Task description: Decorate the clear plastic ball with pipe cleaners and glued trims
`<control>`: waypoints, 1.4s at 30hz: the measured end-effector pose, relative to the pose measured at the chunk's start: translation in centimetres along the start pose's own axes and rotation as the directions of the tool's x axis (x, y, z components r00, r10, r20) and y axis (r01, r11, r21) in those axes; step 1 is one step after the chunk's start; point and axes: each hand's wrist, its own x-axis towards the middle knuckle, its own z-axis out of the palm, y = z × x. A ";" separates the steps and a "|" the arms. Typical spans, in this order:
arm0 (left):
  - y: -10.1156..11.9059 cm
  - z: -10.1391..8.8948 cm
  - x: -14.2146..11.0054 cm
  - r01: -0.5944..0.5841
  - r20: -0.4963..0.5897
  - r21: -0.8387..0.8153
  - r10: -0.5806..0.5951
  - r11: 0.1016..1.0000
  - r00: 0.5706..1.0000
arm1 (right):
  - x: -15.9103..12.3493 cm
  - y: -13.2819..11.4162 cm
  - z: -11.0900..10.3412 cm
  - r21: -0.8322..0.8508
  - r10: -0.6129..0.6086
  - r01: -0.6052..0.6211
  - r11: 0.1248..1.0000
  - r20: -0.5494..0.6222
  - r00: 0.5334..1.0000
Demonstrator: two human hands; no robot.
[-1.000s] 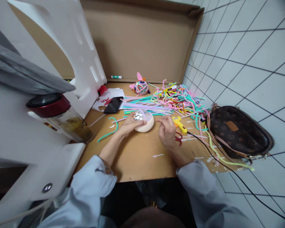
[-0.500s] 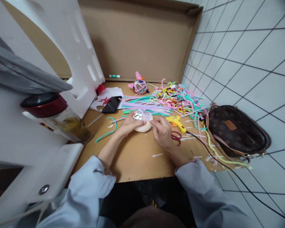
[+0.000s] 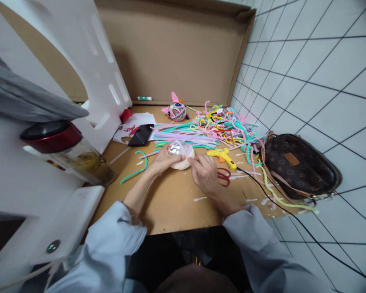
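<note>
My left hand (image 3: 164, 160) is closed round the left side of a clear, shiny ball (image 3: 182, 162) whose lower part is wrapped in cream fuzzy material. A lilac pipe cleaner (image 3: 187, 149) runs over its upper surface. At the ball's right side my right hand (image 3: 205, 171) is pinched against it; whatever lies between those fingertips is too small to make out. Just right of that hand are a yellow glue gun (image 3: 224, 157) and red-handled scissors (image 3: 224, 176), partly hidden. Behind the ball lies a row of straight pipe cleaners (image 3: 183, 137) in lilac and teal.
Tangled pipe cleaners (image 3: 225, 126) are heaped at the back right, near a decorated pink-eared ball (image 3: 177, 111). A phone (image 3: 141, 135) rests on paper. A glass bottle (image 3: 85, 158) stands left, a brown handbag (image 3: 299, 167) right. The glue gun's black cord (image 3: 280, 207) trails over the table edge.
The whole view has shifted slightly, so things sit a little further left. Both hands stay at the ball; my right fingers have moved in slightly against its side.
</note>
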 end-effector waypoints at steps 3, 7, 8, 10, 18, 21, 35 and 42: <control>0.0 0.0 0.0 0.010 0.006 0.003 -0.010 1.000 1.000 | -1.4 0.8 -1.8 -0.028 0.087 -0.088 0.996 -0.038 0.995; 0.3 0.0 -0.1 0.008 0.010 -0.018 -0.008 1.000 1.000 | -4.3 2.4 -4.4 -0.197 0.253 -0.241 0.950 0.040 0.967; 0.4 0.1 -0.2 0.012 0.008 -0.023 -0.012 1.000 1.000 | -5.0 2.7 -4.7 -0.222 0.289 -0.259 0.940 0.112 0.951; 0.7 0.1 -0.3 0.027 -0.001 -0.036 -0.027 0.999 1.000 | -5.8 3.1 -4.9 -0.252 0.333 -0.277 0.927 0.220 0.917; 0.6 0.1 -0.3 0.026 0.014 -0.054 -0.025 0.998 1.000 | -4.8 2.8 -5.3 -0.295 0.328 -0.219 0.930 0.398 0.857; 0.4 0.0 -0.2 0.020 0.030 -0.033 -0.019 0.999 0.999 | -5.2 2.5 -5.8 -0.176 0.336 -0.289 0.941 0.370 0.866; -0.1 -0.1 0.0 0.003 0.058 -0.059 0.001 0.998 0.998 | -6.2 -0.6 -4.9 0.247 0.383 -0.418 0.874 0.177 0.906; 0.3 0.1 -0.2 0.010 0.049 -0.059 -0.007 0.998 0.999 | -4.6 -1.4 -3.0 0.228 0.329 -0.330 0.916 0.041 0.943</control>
